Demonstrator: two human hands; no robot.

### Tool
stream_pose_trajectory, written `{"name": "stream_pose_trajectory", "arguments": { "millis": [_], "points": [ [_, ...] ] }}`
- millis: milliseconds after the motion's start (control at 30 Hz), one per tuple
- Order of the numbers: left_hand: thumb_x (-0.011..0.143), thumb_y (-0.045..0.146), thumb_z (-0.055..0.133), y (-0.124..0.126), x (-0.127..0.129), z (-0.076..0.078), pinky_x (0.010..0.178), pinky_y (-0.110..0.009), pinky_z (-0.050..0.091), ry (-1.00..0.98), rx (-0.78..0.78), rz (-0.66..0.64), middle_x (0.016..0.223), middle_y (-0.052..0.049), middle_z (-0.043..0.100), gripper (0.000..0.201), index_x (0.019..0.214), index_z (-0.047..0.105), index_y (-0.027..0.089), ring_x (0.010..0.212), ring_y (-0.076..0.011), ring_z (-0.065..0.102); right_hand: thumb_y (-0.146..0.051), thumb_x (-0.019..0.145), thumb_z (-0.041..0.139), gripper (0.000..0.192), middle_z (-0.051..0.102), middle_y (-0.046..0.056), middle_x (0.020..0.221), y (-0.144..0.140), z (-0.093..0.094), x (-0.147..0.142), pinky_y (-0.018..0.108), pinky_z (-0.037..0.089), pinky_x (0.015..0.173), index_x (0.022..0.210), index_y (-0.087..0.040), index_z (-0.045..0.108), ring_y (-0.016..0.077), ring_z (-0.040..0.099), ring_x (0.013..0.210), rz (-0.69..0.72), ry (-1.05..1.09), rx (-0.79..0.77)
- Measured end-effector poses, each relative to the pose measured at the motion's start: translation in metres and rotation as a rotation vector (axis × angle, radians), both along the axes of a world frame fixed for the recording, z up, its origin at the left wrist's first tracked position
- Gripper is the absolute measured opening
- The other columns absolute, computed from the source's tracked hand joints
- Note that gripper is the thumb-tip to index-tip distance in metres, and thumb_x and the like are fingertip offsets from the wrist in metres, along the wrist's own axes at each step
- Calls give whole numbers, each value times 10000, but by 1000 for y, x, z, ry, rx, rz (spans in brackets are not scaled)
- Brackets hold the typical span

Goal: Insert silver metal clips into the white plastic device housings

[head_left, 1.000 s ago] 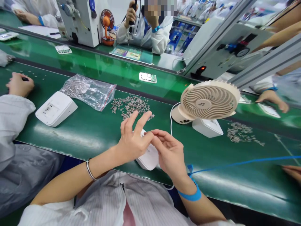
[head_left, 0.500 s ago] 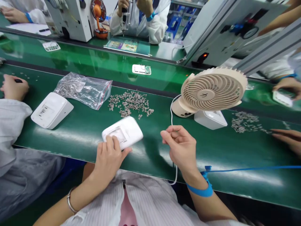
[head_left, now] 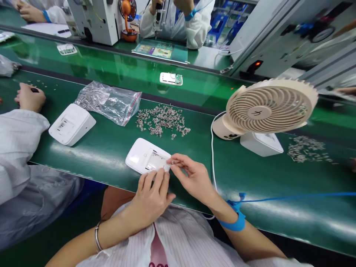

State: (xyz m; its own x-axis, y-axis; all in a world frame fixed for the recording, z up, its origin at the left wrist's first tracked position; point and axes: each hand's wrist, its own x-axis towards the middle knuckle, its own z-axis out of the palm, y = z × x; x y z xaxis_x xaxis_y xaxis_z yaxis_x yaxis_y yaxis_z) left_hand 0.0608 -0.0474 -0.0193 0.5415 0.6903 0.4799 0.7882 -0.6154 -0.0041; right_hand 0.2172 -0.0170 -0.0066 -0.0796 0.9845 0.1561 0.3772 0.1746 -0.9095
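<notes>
A white plastic housing (head_left: 136,155) lies on the green bench with its recessed compartment facing up. My left hand (head_left: 154,194) holds its near edge, fingertips bent over the rim and thumb on the bench side. At the right end of the compartment, my right hand (head_left: 194,178) pinches a small metal piece (head_left: 172,162), perhaps a battery contact; its exact shape is too small to tell. Just beyond the housing spreads a pile of similar small metal pieces (head_left: 164,118). A blue wrist strap (head_left: 236,220) with a cord is on my right wrist.
A clear zip bag (head_left: 111,102) of metal pieces and another white housing (head_left: 71,124) are at left, near a co-worker's hand (head_left: 30,97). A beige fan (head_left: 264,109) with a white cable stands right. Behind runs a green conveyor (head_left: 111,70) carrying a housing with a circuit board (head_left: 171,78).
The housing has turned, its compartment end now toward the right. My right hand has moved left to that end, a small metal piece showing in its fingertips. The camera view has shifted slightly.
</notes>
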Motion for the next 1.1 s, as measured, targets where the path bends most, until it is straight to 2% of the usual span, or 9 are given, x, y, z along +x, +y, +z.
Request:
{"name": "stream_pose_trajectory", "arguments": {
  "millis": [67,200,300,400,467,600,700,900,1100],
  "points": [
    [854,369,487,4,-2,-1,879,-392,350,-73,34,-19,1123,-120,625,374,1066,623,94,1019,-273,523,-172,820,507,210,660,47,973,3,-6,-3,290,523,727,1022,-197,557,131,631,748,9,-131,55],
    [845,416,484,18,-4,-2,865,-429,329,-140,126,77,1123,-140,623,400,1037,632,97,1030,-313,507,-151,827,505,232,604,100,1121,8,-13,-5,277,530,675,1056,-187,518,118,624,698,-14,-218,151],
    [847,377,480,27,-2,-1,879,-446,310,-217,120,144,1151,-139,606,349,1032,632,123,1048,-322,491,-120,832,498,89,607,115,1075,8,-9,-7,281,520,722,887,-181,534,156,624,863,32,-215,243],
    [834,254,489,31,0,1,884,-449,313,-301,49,146,1182,-129,587,235,993,638,167,1081,-321,473,-83,841,479,123,609,104,1020,6,0,-10,296,492,799,849,-185,547,174,571,1020,121,-222,306],
    [831,213,483,31,0,3,894,-453,309,-339,3,131,1190,-122,582,188,927,642,182,1098,-318,465,-77,843,477,137,596,100,1017,4,6,-12,287,489,772,877,-183,557,157,582,960,148,-211,316],
    [839,213,470,30,-2,2,905,-458,293,-369,-54,114,1205,-108,574,158,823,626,195,1107,-313,464,-98,837,495,115,572,19,754,1,8,-14,259,431,620,788,-186,550,120,543,703,130,-296,285],
    [840,222,476,30,-1,-4,910,-446,280,-358,-10,147,1177,-105,595,152,838,624,185,1075,-304,490,-110,831,493,135,529,-17,656,3,4,-15,253,391,588,730,-191,531,104,489,611,109,-349,234],
    [862,352,447,29,4,-16,946,-453,241,-211,140,231,1148,-129,612,318,972,622,111,1047,-327,505,-130,784,540,87,540,29,798,16,-13,-14,299,420,659,726,-182,580,134,537,700,-104,-442,274],
    [857,372,436,26,6,-21,973,-454,221,-178,137,249,1160,-120,607,328,936,646,133,1068,-324,496,-117,796,506,114,532,48,826,21,-18,-18,292,440,632,722,-174,572,136,539,683,-130,-505,329]
  ]
}}
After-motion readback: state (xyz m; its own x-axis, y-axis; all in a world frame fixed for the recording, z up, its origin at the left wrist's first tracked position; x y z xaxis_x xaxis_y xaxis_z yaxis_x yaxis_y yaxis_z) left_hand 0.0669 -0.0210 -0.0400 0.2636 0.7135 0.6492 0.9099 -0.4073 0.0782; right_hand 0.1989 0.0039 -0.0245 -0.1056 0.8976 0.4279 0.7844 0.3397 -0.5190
